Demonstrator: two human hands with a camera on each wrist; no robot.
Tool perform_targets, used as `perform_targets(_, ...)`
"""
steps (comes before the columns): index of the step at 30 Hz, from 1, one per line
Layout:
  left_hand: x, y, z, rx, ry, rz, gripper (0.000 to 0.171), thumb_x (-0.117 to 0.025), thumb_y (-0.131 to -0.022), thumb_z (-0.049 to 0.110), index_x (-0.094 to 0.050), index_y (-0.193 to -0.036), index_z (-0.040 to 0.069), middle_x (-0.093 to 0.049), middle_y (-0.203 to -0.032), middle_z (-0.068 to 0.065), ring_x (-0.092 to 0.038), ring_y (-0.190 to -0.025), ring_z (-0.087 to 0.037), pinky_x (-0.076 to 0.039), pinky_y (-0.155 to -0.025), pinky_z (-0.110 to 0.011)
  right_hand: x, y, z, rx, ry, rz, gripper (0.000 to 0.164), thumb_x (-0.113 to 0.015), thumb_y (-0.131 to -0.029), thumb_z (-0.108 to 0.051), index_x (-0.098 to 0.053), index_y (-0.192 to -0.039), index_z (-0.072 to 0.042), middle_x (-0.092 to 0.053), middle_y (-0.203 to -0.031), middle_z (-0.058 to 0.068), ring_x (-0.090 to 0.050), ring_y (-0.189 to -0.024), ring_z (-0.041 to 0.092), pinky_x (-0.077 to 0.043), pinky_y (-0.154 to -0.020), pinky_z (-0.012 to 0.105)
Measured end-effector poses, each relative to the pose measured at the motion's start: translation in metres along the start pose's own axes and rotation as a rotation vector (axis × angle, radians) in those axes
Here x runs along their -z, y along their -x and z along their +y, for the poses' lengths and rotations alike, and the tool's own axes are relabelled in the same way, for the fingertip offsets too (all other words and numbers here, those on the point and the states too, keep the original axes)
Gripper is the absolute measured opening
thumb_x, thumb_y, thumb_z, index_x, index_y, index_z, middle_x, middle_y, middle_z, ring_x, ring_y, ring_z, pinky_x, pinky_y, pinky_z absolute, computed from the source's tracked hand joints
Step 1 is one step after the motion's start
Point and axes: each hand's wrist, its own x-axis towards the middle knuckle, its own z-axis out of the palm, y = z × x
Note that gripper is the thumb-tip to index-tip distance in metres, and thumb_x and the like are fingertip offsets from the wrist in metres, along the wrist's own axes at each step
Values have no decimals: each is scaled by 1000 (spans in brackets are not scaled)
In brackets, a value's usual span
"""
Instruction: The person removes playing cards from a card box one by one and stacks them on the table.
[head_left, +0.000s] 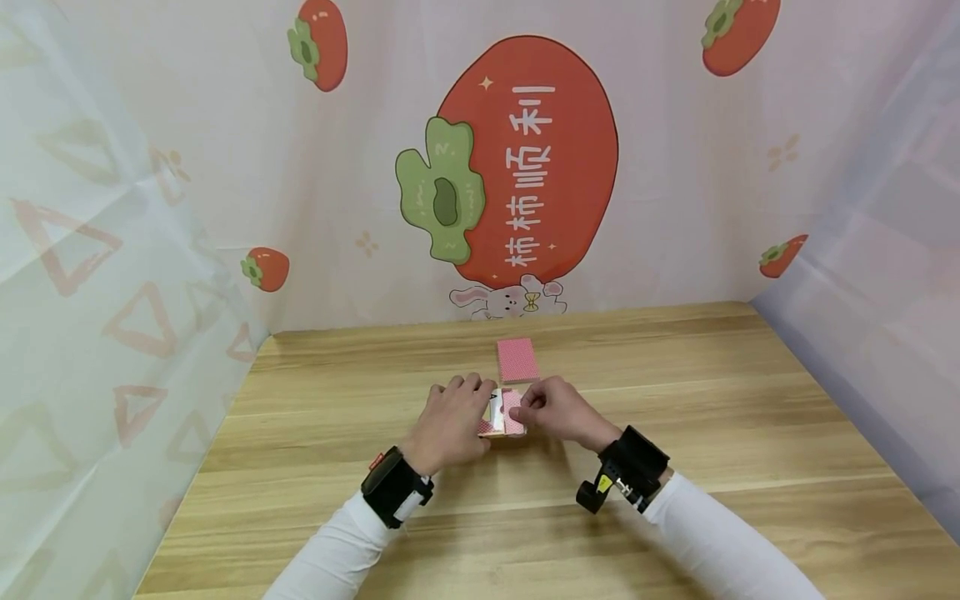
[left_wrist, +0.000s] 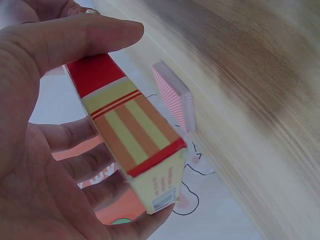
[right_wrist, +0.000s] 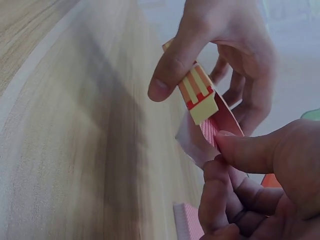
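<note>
A small playing-card box with yellow and orange stripes and red bands is held by my left hand, thumb on one narrow side and fingers on the other. In the right wrist view, pink-patterned playing cards show at the box's opened end, beside a pale flap-like piece. My right hand pinches at that end with thumb and index finger; the fingertips partly hide what lies between them. Just beyond the hands, a pink-backed deck of cards lies on the table.
The wood-grain table runs back to a cloth backdrop printed with red fruit and a rabbit. Cloth walls also stand at left and right. Each wrist wears a black camera strap.
</note>
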Motion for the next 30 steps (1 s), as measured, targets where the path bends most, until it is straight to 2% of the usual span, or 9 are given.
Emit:
perform_targets(4, 0, 0, -1, 0, 6, 1, 69, -88, -72, 23, -58, -132, 7, -60, -121, -11, -58, -111, -33, -48, -88, -59, 6, 1, 1, -23, -42, -31, 20, -68, -97, -11, -65, -79, -3, -61, -76, 5, -51, -67, 16, -40, -60, 28)
perform_targets(9, 1, -1, -2, 1, 9, 7, 70, -88, -71, 23, -58, -132, 6, -60, -120, -10, -59, -110, -33, -49, -87, -58, 13, 4, 0, -54, -40, -46, 20, -65, -99, -11, -64, -81, -3, -59, -77, 4, -48, -67, 14, -39, -60, 28)
perform_targets(17, 3, -1, -3, 13, 13, 5, 69, -88, -71, 22, -59, -131, 6, -60, -119, -10, -58, -111, -33, -48, -87, -58, 24, 7, 1, -102, 13, -30, 20, -66, -98, -13, -66, -81, -3, -60, -77, 5, -47, -68, 15, -38, -61, 29)
perform_targets(23, 1, 0, -4, 15, 20, 4, 69, -88, -71, 22, -58, -132, 6, -60, -119, -10, -58, -111, -33, -47, -88, -59, 29, 10, 0, -100, 79, -2, 17, -70, -96, -18, -70, -85, -4, -64, -80, 3, -52, -71, 16, -42, -62, 30)
perform_targets(27, 0, 1, -4, 12, 17, 7, 68, -88, -71, 22, -58, -131, 6, -60, -118, -10, -58, -110, -33, -47, -87, -58, 30, 12, -6, -11, 220, 78, 20, -78, -90, -20, -69, -98, -3, -64, -85, 3, -56, -77, 17, -46, -67, 33)
perform_targets(30, 0, 1, -4, 14, 17, 3, 69, -89, -72, 23, -58, -131, 7, -60, -118, -10, -58, -110, -33, -47, -88, -58, 29, 13, -13, 138, 361, 117, 30, -85, -83, -18, -68, -105, -4, -65, -96, 3, -59, -89, 21, -49, -78, 38)
